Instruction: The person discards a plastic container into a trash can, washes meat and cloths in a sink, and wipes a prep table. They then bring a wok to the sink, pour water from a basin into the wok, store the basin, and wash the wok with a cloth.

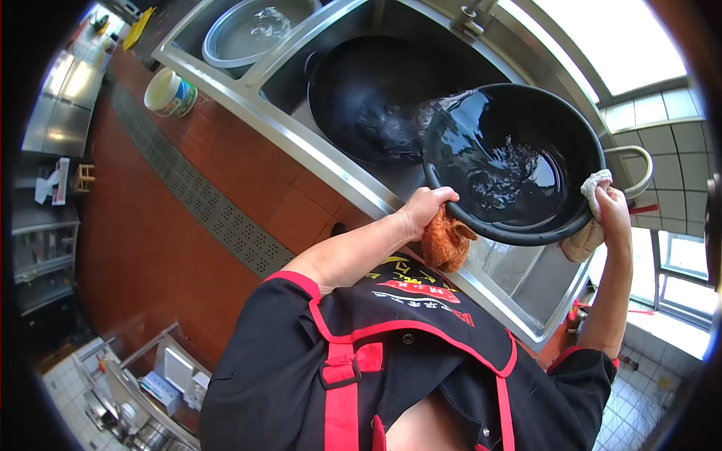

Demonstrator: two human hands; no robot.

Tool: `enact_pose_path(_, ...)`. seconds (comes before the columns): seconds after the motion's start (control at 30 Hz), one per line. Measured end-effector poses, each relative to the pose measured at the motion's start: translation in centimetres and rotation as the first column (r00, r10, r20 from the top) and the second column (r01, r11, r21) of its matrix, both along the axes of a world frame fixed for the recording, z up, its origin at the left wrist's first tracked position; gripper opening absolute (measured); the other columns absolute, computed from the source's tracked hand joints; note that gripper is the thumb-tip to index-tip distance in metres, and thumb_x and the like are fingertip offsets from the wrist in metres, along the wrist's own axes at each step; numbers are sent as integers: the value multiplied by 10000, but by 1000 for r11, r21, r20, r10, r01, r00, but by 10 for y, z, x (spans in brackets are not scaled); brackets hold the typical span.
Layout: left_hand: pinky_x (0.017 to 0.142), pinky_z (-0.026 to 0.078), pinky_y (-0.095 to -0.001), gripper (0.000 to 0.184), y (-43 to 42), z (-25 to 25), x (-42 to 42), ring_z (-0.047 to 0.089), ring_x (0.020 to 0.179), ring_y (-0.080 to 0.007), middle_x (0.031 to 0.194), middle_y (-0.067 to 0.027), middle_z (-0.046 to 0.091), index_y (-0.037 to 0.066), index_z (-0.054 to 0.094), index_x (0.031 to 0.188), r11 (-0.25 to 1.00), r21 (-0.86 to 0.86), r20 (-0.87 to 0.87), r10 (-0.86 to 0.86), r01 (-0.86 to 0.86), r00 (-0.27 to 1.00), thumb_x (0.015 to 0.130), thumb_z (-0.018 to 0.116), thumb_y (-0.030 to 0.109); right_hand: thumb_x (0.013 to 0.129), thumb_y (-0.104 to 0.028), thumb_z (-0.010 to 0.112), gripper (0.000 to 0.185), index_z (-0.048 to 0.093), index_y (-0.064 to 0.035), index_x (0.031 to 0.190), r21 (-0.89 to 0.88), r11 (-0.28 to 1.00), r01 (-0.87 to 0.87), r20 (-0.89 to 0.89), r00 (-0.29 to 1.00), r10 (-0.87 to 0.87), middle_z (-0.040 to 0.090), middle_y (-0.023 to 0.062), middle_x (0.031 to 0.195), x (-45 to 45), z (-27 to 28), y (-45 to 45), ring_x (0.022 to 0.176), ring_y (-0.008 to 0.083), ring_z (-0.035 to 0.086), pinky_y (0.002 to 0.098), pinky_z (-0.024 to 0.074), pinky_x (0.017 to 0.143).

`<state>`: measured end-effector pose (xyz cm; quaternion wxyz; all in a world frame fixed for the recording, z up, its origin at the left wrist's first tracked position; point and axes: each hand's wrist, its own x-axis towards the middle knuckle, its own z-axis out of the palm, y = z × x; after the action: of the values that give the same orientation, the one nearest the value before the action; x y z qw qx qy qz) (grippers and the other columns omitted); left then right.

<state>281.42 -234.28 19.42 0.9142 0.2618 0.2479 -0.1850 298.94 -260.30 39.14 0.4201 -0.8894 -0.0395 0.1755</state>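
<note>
Nearest is the person's black apron (pixel 391 319), edged in red, its printed bib beside the near edge of a steel sink (pixel 301 145). The left hand (pixel 432 210) is closed on the near-left rim of a black wok (pixel 568 124), with an orange cloth (pixel 447 242) bunched just beneath the hand. The right hand (pixel 614 214) is curled shut around a beige cloth (pixel 585 240) and holds it against the wok's right side. Between these 2 hands the wok hangs over the sink, towards its right end, tilted to the left. Water (pixel 511 169) pools inside it and spills over its left lip.

That spill falls into a lower wok (pixel 361 68), also black, which sits in the sink's middle basin. Just beside the right hand is a pale curved tube (pixel 647 169). Farther off, a silver bowl (pixel 229 37) with water in it occupies the basin at the sink's left end, and a tap (pixel 470 19) stands at the far edge. On the red floor (pixel 248 169), near the sink's near-left corner, is 1 white bucket (pixel 180 98). A perforated drain cover (pixel 184 177) crosses that floor, with steel cabinets (pixel 56 105) well beyond.
</note>
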Motion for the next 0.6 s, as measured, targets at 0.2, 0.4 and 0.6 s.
enact_pose_path(0.2, 774, 501, -425, 269, 4, 0, 0, 631, 735, -274, 806, -152, 625, -14, 567, 879, 988, -149, 15, -43, 45, 999, 792, 552, 240, 834, -242, 551, 246, 609, -14, 763, -95, 995, -23, 24, 999, 25, 553, -6, 679, -1, 23, 33, 594, 57, 495, 230, 377, 533)
enact_pose_path(0.4, 847, 465, -442, 380, -5, -20, 10, 623, 789, -308, 885, -176, 645, -15, 596, 893, 931, -285, 55, -222, 229, 973, 773, 520, 338, 758, -267, 551, 280, 611, 7, 757, -237, 963, -127, 167, 971, 169, 529, 33, 620, 4, 44, 63, 578, 104, 471, 281, 379, 543)
enact_pose_path(0.6, 778, 494, -409, 362, -19, -34, 17, 620, 733, -295, 825, -177, 651, -11, 627, 833, 864, -430, 95, -245, 262, 965, 757, 527, 328, 805, -361, 462, 419, 612, 18, 903, -672, 705, -228, 266, 814, 517, 597, 250, 936, -13, 83, 143, 858, 350, 585, 375, 443, 785)
